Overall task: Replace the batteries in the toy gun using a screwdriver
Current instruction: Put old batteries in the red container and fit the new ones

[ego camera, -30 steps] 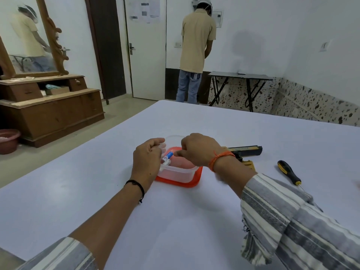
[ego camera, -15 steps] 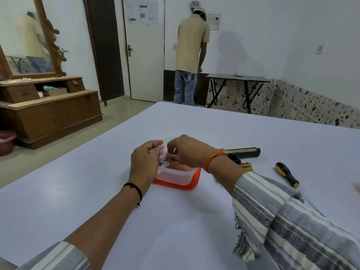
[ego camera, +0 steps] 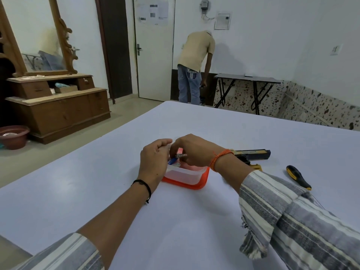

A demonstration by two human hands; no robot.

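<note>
A small clear plastic box (ego camera: 187,175) with an orange base stands on the white table (ego camera: 194,221). My left hand (ego camera: 153,158) curls over the box's left edge and holds a blue-and-white battery (ego camera: 173,161). My right hand (ego camera: 192,151) hovers above the box and pinches a small pink-and-metal battery (ego camera: 180,153) between thumb and fingers. The black-and-yellow toy gun (ego camera: 251,153) lies on the table behind my right wrist. A black-and-yellow screwdriver (ego camera: 298,177) lies further right, its tip hidden by my striped sleeve.
A person in a beige shirt (ego camera: 196,65) bends over near the far wall, beside a black folding table (ego camera: 247,79). A wooden dresser with mirror (ego camera: 56,102) and a brown tub (ego camera: 13,136) stand on the floor to the left.
My right hand has lifted a little above the box with a small battery pinched in it. The person at the far wall has bent forward. The camera view has shifted slightly.
</note>
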